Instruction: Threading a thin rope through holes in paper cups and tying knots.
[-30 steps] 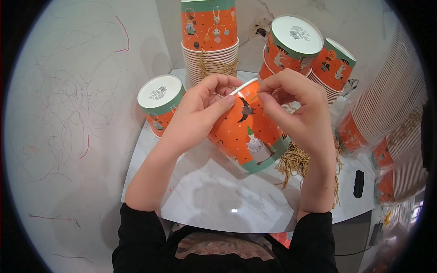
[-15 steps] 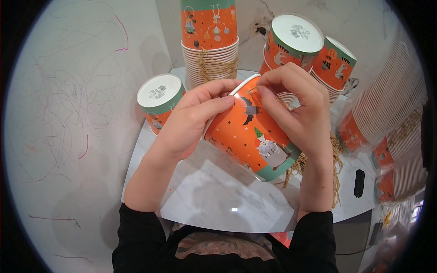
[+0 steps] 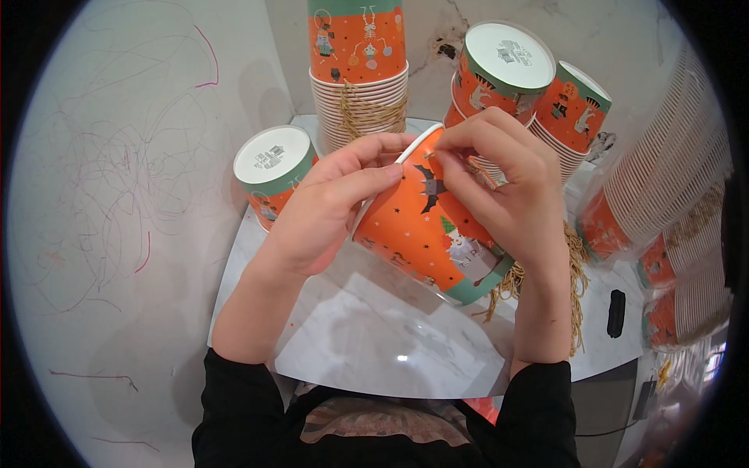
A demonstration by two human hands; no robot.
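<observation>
An orange paper bucket with a white rim, a green base band and bat and gnome pictures is held tilted over the table. My left hand grips its rim, thumb on the outside and fingers behind. Just below the rim, my right hand has thumb and forefinger pinched together at the bucket's side. A short bit of tan cord shows at those fingertips; the rest is hidden by the hand. Behind my right wrist lies a bundle of tan cords.
At the back stands a tall stack of nested buckets with cords hanging from it. One upturned bucket stands at the left, more upturned stacks at back right. Bagged buckets line the right side. A small black object lies on the marble-patterned table.
The bucket has turned slightly in my hands, its base swinging a little up and right. My right fingertips have shifted slightly left near the rim, where the bit of cord now shows.
</observation>
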